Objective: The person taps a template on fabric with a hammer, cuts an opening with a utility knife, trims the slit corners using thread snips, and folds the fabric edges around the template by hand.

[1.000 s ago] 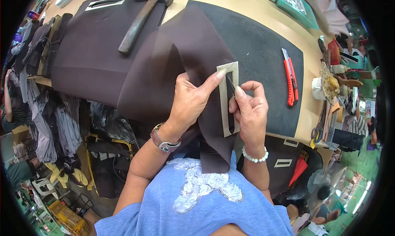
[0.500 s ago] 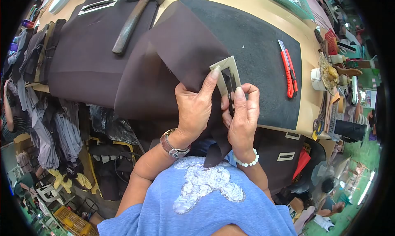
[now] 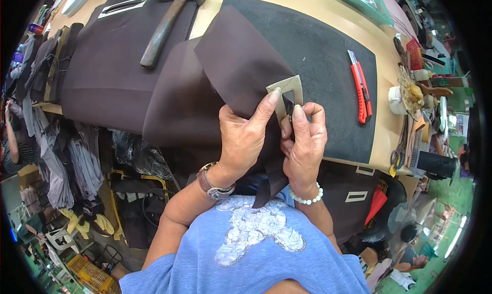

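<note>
My left hand (image 3: 243,135) grips a dark brown fabric piece (image 3: 243,58), its thumb pressed on a pale rectangular frame (image 3: 285,84) attached to the fabric. The frame surrounds a slot and is tilted, with its lower part hidden by my fingers. Close beside it, my right hand (image 3: 305,145) is closed in a pinch at the slot's right side, where a bit of dark fabric shows between thumb and fingers. More of the brown fabric hangs over the table edge toward my lap.
A black cutting mat (image 3: 328,58) lies under my hands, with a red utility knife (image 3: 362,89), blade out, on it. A hammer (image 3: 164,32) rests on another brown panel (image 3: 110,78) with its own framed slot. Scissors (image 3: 395,159) and a white cup (image 3: 396,100) are at right.
The framed fabric has shifted slightly right and toward me, and the frame has turned. My right fingertips have moved a little with it, still pinching at the slot.
</note>
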Demonstrator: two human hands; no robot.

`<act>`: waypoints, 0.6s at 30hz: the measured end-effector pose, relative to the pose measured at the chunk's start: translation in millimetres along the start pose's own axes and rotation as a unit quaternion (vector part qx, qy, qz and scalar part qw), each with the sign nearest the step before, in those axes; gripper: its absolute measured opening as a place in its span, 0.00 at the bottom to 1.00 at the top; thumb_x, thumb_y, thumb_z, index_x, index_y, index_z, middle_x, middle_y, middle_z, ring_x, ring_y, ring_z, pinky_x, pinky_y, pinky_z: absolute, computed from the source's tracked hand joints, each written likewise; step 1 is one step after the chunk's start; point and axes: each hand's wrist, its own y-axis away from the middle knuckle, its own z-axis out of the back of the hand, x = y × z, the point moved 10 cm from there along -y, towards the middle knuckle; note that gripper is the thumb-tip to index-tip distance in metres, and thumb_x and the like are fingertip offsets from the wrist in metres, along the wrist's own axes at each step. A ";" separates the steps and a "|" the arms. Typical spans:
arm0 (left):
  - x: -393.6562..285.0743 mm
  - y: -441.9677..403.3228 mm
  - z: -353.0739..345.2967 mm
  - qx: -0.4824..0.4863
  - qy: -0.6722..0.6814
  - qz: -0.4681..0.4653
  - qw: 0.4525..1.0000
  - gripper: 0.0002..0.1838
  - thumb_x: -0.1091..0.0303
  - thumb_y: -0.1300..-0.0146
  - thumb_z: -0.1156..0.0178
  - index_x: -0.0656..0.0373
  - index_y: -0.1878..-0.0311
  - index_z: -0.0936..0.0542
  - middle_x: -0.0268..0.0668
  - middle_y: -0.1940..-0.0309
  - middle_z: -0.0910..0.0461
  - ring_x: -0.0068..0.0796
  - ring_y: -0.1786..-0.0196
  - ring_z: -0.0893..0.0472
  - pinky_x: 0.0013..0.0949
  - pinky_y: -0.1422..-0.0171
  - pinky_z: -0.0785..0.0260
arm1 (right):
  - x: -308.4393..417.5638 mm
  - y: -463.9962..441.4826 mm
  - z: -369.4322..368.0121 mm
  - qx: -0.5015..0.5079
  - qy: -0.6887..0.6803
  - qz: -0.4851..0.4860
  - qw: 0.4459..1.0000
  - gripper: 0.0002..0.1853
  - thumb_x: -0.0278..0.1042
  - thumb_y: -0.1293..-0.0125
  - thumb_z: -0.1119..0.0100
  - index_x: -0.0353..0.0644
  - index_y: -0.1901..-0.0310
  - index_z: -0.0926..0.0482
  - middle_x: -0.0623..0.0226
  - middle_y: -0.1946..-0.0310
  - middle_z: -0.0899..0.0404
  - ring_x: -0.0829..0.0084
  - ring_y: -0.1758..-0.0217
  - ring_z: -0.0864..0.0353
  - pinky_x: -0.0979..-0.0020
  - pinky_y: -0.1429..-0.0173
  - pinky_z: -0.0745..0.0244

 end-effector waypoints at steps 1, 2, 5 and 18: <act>1.3 -1.1 -0.4 0.000 0.004 0.006 1.000 0.06 0.70 0.37 0.38 0.63 0.61 0.19 0.30 0.67 0.18 0.14 0.66 0.23 0.22 0.61 0.32 | -1.6 -1.1 1.2 0.000 0.001 0.001 1.000 0.08 0.33 0.29 0.49 0.44 0.57 0.38 0.73 0.80 0.31 0.91 0.83 0.42 0.86 0.82 0.49; 2.1 -2.8 -1.0 -0.001 0.009 0.012 1.000 0.07 0.70 0.37 0.38 0.63 0.60 0.19 0.30 0.66 0.18 0.15 0.65 0.23 0.22 0.61 0.32 | -2.1 -1.8 2.1 0.000 0.003 0.002 1.000 0.08 0.33 0.29 0.49 0.44 0.57 0.38 0.73 0.80 0.31 0.91 0.83 0.42 0.86 0.82 0.49; 4.7 -10.1 -2.9 0.010 0.023 0.031 0.999 0.07 0.70 0.37 0.38 0.64 0.59 0.19 0.32 0.64 0.18 0.16 0.63 0.22 0.22 0.57 0.30 | 0.7 -0.6 3.6 0.015 -0.023 -0.039 0.999 0.08 0.32 0.29 0.49 0.43 0.56 0.37 0.74 0.80 0.31 0.91 0.83 0.41 0.86 0.82 0.49; -6.9 -15.5 -11.7 0.071 0.004 0.057 0.996 0.10 0.71 0.37 0.38 0.67 0.56 0.20 0.36 0.62 0.17 0.20 0.61 0.19 0.25 0.56 0.26 | 92.9 2.6 -52.9 0.188 0.541 0.503 0.647 0.20 0.22 0.60 0.36 0.43 0.59 0.19 0.68 0.66 0.24 0.72 0.74 0.22 0.72 0.74 0.28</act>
